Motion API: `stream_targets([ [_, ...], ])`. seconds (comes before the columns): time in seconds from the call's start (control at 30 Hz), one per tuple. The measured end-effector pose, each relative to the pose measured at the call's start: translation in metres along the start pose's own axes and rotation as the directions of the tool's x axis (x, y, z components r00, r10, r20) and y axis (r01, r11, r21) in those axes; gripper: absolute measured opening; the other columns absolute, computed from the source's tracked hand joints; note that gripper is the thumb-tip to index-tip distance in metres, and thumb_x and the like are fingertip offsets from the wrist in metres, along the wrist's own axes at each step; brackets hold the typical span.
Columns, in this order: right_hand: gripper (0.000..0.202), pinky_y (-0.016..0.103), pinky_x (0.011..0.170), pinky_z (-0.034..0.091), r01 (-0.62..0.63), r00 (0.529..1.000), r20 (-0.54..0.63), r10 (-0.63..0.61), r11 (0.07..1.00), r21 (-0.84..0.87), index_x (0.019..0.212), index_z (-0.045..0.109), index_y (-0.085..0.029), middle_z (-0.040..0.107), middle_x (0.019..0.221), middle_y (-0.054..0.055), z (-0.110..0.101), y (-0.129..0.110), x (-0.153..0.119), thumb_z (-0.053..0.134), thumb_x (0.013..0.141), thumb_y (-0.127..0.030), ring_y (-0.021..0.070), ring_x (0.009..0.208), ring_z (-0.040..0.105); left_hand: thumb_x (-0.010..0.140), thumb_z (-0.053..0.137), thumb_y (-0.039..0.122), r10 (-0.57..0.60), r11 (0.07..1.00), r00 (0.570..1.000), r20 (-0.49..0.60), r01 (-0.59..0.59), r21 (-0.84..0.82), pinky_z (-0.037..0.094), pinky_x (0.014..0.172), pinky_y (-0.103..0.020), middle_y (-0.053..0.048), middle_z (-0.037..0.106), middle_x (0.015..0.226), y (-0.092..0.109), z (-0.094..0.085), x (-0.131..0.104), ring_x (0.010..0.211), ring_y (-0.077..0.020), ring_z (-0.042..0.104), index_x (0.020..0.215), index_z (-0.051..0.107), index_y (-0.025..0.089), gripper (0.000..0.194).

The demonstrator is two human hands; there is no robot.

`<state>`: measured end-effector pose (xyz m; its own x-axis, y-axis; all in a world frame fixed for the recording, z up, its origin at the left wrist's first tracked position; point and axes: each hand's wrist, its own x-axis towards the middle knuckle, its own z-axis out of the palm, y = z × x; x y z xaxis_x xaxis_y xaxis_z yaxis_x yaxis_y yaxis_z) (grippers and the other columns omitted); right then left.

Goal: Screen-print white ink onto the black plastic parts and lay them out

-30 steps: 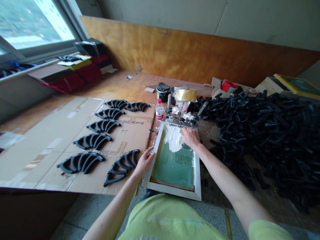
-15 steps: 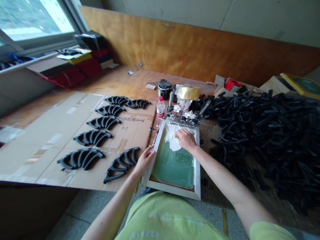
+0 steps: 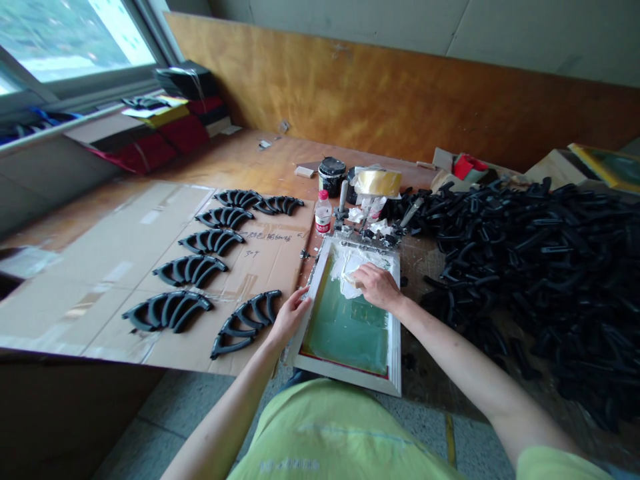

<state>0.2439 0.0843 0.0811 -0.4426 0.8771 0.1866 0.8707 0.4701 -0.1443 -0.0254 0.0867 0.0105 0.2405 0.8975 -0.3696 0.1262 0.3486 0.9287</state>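
A screen-printing frame (image 3: pixel 397 360) with pale bars and a green mesh lies in front of me, hinged to a metal clamp (image 3: pixel 367 243) at its far end. My left hand (image 3: pixel 295 310) grips the frame's left bar with its fingertips. Over the upper mesh, my right hand (image 3: pixel 376 285) is closed on a small pale scraper (image 3: pixel 357 283), mostly hidden by the fingers. White ink (image 3: pixel 345 260) is smeared around it. Left of the frame, several black curved parts (image 3: pixel 167 310) lie in fanned rows on flattened cardboard (image 3: pixel 115 267).
A big heap of black parts (image 3: pixel 530 253) covers the right side. Behind the frame stand a red-capped bottle (image 3: pixel 323 215), a black-lidded tub (image 3: pixel 332 177) and a yellow tape roll (image 3: pixel 379 181). A wooden board (image 3: pixel 350 93) rises at the back.
My right hand has moved slightly toward me with the scraper, and the white ink reaches a little differently over the mesh. My left hand stays at the frame's left bar.
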Motion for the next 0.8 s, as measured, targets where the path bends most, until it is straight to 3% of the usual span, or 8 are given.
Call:
stream_targets([
  [0.23, 0.017, 0.029, 0.077, 0.042, 0.04, 0.999, -0.009, -0.039, 0.998, 0.043, 0.093, 0.065, -0.017, 0.064, 0.089, 0.007, 0.011, -0.011, -0.027, 0.05, 0.086, -0.011, 0.0209, 0.091, 0.054, 0.072, 0.066, 0.055, -0.021, 0.999, 1.0, -0.002, 0.021, -0.041, 0.043, 0.055, -0.023, -0.002, 0.069, 0.079, 0.007, 0.001, -0.003, 0.061, -0.0138, 0.059, 0.129, 0.055, 0.017, 0.069],
  [0.33, 0.018, 0.029, 0.075, 0.043, -0.076, 0.997, -0.028, 0.079, 0.994, 0.074, 0.103, 0.065, -0.021, 0.065, 0.091, 0.005, -0.005, 0.001, -0.002, 0.056, 0.088, -0.022, 0.0198, 0.088, 0.057, 0.071, 0.066, 0.056, -0.026, 0.999, 1.0, 0.003, 0.026, -0.045, 0.045, 0.056, -0.023, -0.004, 0.07, 0.082, 0.016, 0.0, -0.007, 0.064, -0.0152, 0.062, 0.129, 0.055, 0.017, 0.07],
  [0.4, 0.035, 0.029, 0.075, 0.044, -0.2, 0.977, -0.062, 0.204, 0.977, 0.067, 0.121, 0.059, -0.025, 0.065, 0.096, 0.005, -0.016, 0.013, 0.025, 0.061, 0.086, -0.029, 0.0207, 0.089, 0.059, 0.072, 0.066, 0.056, -0.024, 0.999, 0.999, 0.021, 0.025, -0.039, 0.044, 0.055, -0.023, -0.003, 0.07, 0.082, 0.028, -0.002, -0.013, 0.063, -0.0149, 0.061, 0.131, 0.053, 0.019, 0.071],
  [0.47, 0.052, 0.031, 0.076, 0.045, -0.31, 0.944, -0.099, 0.314, 0.949, 0.05, 0.134, 0.051, -0.029, 0.065, 0.101, 0.006, -0.027, 0.028, 0.045, 0.064, 0.084, -0.034, 0.0224, 0.089, 0.06, 0.074, 0.064, 0.057, -0.009, 0.999, 0.999, 0.034, 0.01, -0.036, 0.043, 0.054, -0.022, -0.001, 0.069, 0.082, 0.046, -0.004, -0.021, 0.062, -0.0137, 0.059, 0.132, 0.052, 0.021, 0.07],
  [0.57, 0.051, 0.033, 0.078, 0.046, -0.4, 0.883, -0.229, 0.411, 0.912, 0.093, 0.134, 0.051, -0.028, 0.064, 0.105, 0.008, -0.042, 0.061, 0.045, 0.06, 0.085, -0.039, 0.0235, 0.088, 0.061, 0.077, 0.058, 0.062, 0.055, 0.998, 0.998, 0.005, -0.055, -0.01, 0.042, 0.056, -0.021, -0.002, 0.068, 0.088, 0.081, -0.005, -0.029, 0.066, -0.0128, 0.058, 0.12, 0.062, 0.02, 0.06],
  [0.67, 0.037, 0.034, 0.08, 0.047, -0.491, 0.752, -0.376, 0.541, 0.841, 0.229, 0.122, 0.06, -0.022, 0.066, 0.1, 0.009, -0.046, 0.1, 0.01, 0.049, 0.089, -0.037, 0.0223, 0.087, 0.061, 0.078, 0.053, 0.066, 0.164, 0.986, 0.986, -0.039, -0.165, -0.032, 0.046, 0.063, -0.023, -0.004, 0.067, 0.092, 0.115, 0.0, -0.026, 0.074, -0.0152, 0.06, 0.105, 0.068, 0.016, 0.058],
  [0.73, 0.031, 0.034, 0.077, 0.047, -0.609, 0.647, -0.351, 0.677, 0.736, 0.297, 0.11, 0.064, -0.019, 0.068, 0.091, 0.008, -0.035, 0.117, -0.017, 0.044, 0.089, -0.033, 0.0217, 0.082, 0.062, 0.078, 0.053, 0.065, 0.266, 0.956, 0.962, -0.063, -0.272, -0.109, 0.049, 0.069, -0.026, -0.005, 0.068, 0.094, 0.135, 0.008, -0.018, 0.08, -0.018, 0.062, 0.106, 0.067, 0.016, 0.058],
  [0.8, 0.028, 0.034, 0.074, 0.048, -0.664, 0.652, -0.234, 0.722, 0.692, 0.285, 0.1, 0.065, -0.019, 0.068, 0.086, 0.009, -0.014, 0.118, -0.039, 0.043, 0.089, -0.032, 0.0221, 0.079, 0.062, 0.079, 0.055, 0.06, 0.344, 0.919, 0.933, -0.101, -0.357, -0.169, 0.051, 0.073, -0.029, -0.006, 0.068, 0.096, 0.151, 0.016, -0.008, 0.087, -0.0206, 0.064, 0.111, 0.063, 0.016, 0.055],
])
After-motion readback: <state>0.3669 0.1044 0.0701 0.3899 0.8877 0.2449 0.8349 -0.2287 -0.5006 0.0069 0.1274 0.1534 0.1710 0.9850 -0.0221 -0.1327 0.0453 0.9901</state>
